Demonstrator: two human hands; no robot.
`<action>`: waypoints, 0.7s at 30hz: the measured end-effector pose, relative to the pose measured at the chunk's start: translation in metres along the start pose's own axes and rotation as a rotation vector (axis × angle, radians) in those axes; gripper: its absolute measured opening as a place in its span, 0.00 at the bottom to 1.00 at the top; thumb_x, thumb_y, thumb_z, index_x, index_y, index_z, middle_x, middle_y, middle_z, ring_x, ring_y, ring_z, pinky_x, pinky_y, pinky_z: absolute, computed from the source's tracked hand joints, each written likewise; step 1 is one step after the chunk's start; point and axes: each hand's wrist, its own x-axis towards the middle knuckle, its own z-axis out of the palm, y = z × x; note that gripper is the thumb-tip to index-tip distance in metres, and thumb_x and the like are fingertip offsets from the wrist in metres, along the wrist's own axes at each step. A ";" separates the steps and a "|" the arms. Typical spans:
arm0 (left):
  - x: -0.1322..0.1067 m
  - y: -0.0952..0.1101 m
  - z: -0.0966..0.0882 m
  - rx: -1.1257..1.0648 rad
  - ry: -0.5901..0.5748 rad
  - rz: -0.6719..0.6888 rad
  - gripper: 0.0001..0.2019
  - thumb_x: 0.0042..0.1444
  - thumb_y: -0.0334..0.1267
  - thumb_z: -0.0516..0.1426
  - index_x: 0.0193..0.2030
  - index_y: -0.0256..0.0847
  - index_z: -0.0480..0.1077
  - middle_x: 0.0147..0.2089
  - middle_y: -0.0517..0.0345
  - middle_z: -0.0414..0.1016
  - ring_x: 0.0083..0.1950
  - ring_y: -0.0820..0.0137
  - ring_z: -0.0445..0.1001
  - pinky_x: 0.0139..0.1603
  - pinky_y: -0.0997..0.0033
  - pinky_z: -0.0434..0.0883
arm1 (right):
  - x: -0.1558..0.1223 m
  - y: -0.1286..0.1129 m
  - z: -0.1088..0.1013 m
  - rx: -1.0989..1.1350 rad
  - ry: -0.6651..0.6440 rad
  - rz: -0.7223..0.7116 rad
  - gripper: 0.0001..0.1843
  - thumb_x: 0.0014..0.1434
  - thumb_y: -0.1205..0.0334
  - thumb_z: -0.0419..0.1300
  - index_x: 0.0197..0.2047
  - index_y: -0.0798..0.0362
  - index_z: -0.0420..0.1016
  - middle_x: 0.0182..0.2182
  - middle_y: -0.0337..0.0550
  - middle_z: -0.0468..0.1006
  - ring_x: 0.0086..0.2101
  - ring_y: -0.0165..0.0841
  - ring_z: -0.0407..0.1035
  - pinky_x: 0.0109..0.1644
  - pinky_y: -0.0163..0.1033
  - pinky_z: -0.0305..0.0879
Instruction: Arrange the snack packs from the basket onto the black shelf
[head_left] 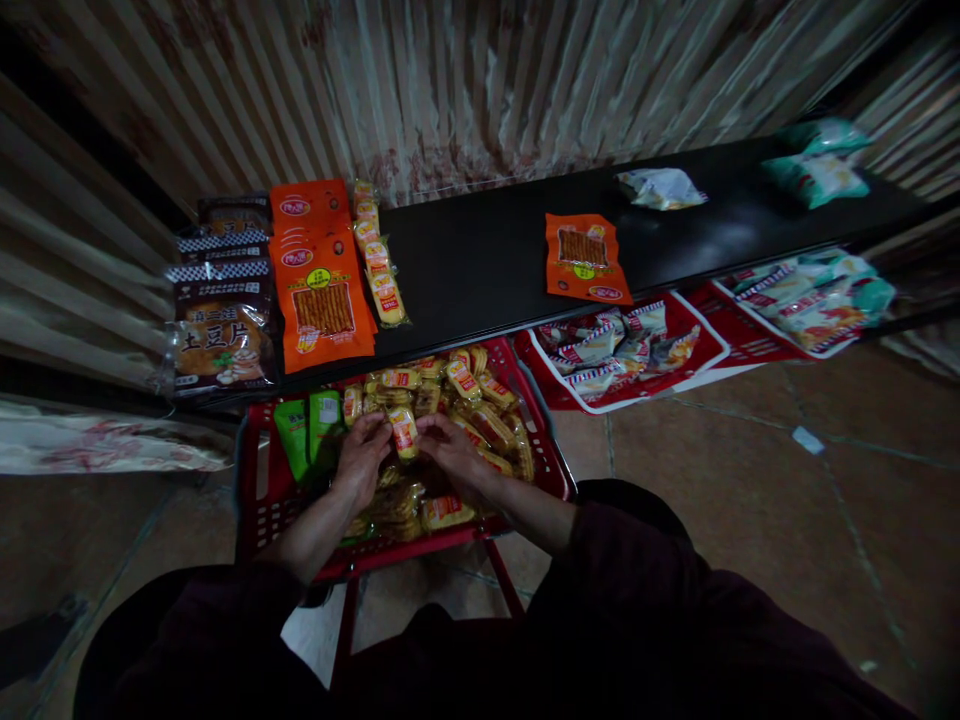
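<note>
Between my two hands is a small clear packet of crackers with a yellow and red label. My left hand pinches its left edge, and the fingers of my right hand close on its right edge. Both hands are over a red basket holding many like cracker packets. Two green packets stand at the basket's left side. Just beyond, on the black shelf, a row of similar cracker packets lies beside orange snack bags.
Dark potato-chip bags lie at the shelf's left end. A single orange bag, a white packet and teal bags lie farther right. Red baskets of snack bags stand below the shelf. A pleated curtain hangs behind.
</note>
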 end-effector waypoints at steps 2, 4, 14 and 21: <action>-0.001 0.002 0.000 0.039 -0.009 0.011 0.21 0.35 0.39 0.67 0.38 0.40 0.67 0.34 0.59 0.75 0.35 0.72 0.73 0.40 0.69 0.68 | 0.000 -0.001 0.001 0.020 -0.007 0.022 0.14 0.42 0.56 0.65 0.32 0.50 0.69 0.30 0.36 0.72 0.33 0.31 0.67 0.39 0.38 0.64; -0.002 0.003 0.001 0.075 -0.023 0.014 0.20 0.36 0.40 0.66 0.37 0.40 0.67 0.34 0.59 0.75 0.35 0.72 0.72 0.40 0.70 0.67 | -0.001 -0.004 0.001 0.056 -0.021 0.055 0.15 0.41 0.55 0.67 0.32 0.50 0.69 0.30 0.36 0.72 0.33 0.31 0.67 0.39 0.38 0.64; -0.002 0.003 -0.006 0.171 -0.087 0.027 0.21 0.37 0.37 0.65 0.42 0.39 0.71 0.43 0.53 0.74 0.45 0.67 0.72 0.49 0.65 0.67 | 0.002 -0.008 0.000 0.173 -0.045 0.110 0.19 0.40 0.53 0.69 0.32 0.52 0.69 0.30 0.36 0.72 0.32 0.30 0.68 0.38 0.38 0.64; -0.006 0.009 -0.001 0.202 -0.071 0.055 0.19 0.38 0.33 0.64 0.41 0.41 0.73 0.42 0.54 0.75 0.45 0.67 0.72 0.47 0.68 0.67 | 0.005 -0.009 0.000 0.195 -0.036 0.096 0.19 0.38 0.53 0.70 0.31 0.51 0.69 0.30 0.35 0.72 0.31 0.29 0.67 0.39 0.38 0.66</action>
